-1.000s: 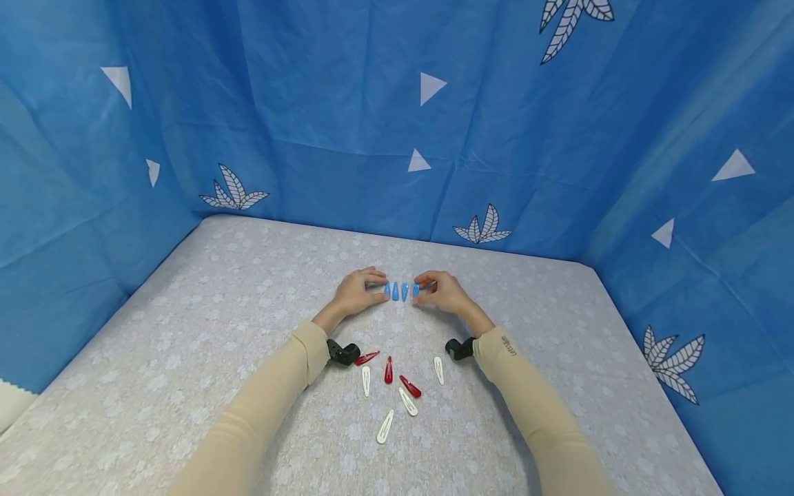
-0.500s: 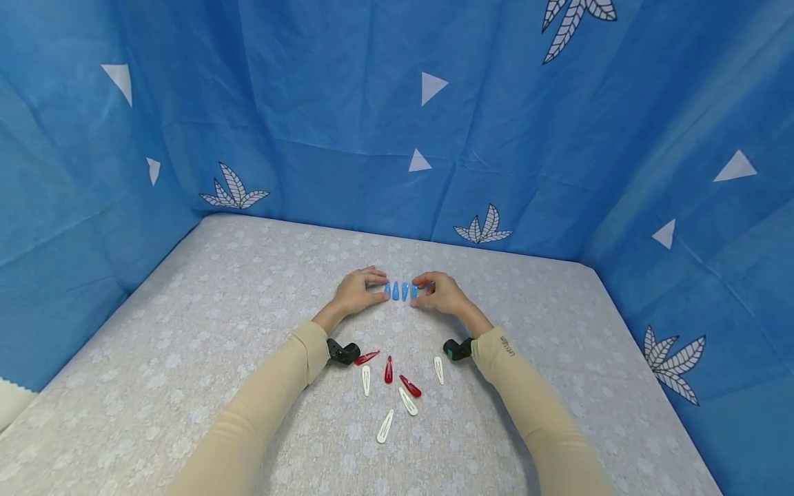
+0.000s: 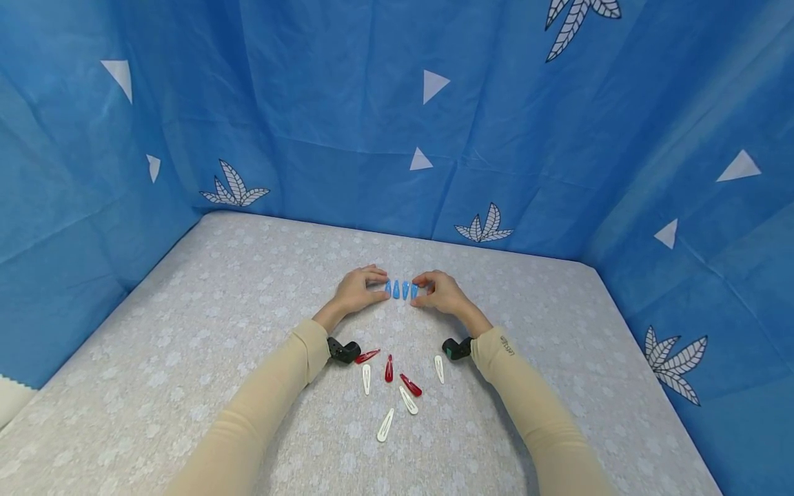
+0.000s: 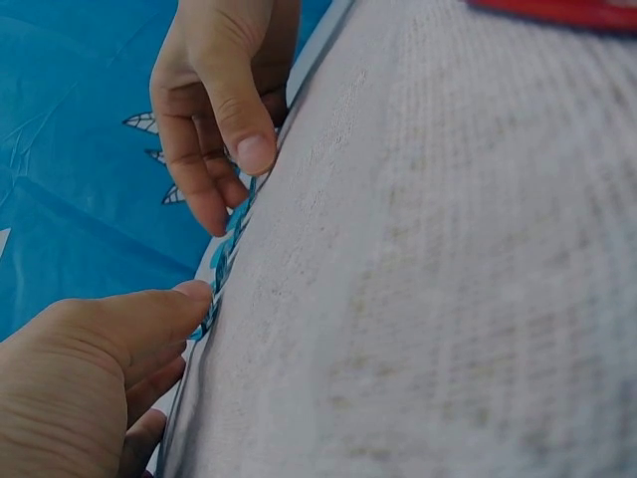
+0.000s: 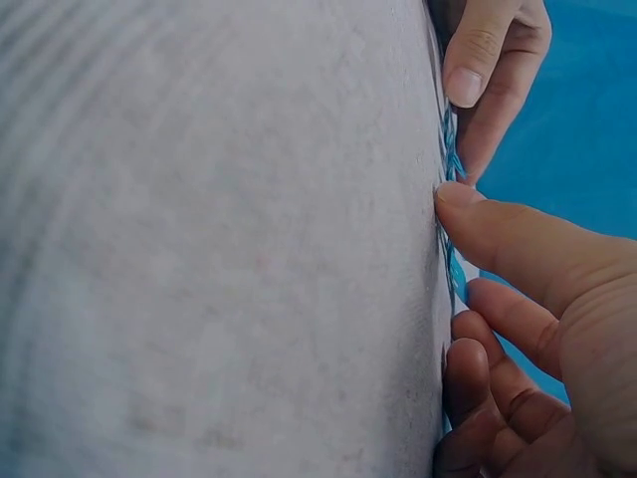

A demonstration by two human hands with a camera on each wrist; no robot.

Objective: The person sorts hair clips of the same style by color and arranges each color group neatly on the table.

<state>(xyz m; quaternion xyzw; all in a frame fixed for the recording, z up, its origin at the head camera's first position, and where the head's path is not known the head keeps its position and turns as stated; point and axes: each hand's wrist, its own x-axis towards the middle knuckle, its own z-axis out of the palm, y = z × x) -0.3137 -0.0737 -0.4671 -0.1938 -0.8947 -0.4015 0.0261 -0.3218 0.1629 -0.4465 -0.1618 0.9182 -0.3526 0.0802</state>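
Several blue snap hair clips stand side by side in a short row on the table, narrow ends pointing away. My left hand (image 3: 358,290) holds the leftmost blue hair clip (image 3: 388,289) between thumb and fingers at its two ends. At the other end of the row, my right hand (image 3: 446,292) holds the rightmost blue hair clip (image 3: 414,291) in the same way. Two more, a blue hair clip (image 3: 396,290) and another blue hair clip (image 3: 406,290), lie between the hands. In the left wrist view, the left thumb (image 4: 189,294) sits right at the row's near end.
Nearer the body lie three red hair clips, one being the middle red clip (image 3: 389,368), and several white hair clips, among them the nearest white clip (image 3: 385,425). A patterned cloth (image 3: 260,386) covers the table. Blue curtains (image 3: 347,103) enclose the back and sides.
My right hand has shifted slightly left, bringing the rightmost blue hair clip closer to the others. The left hand stays in place at its clip.
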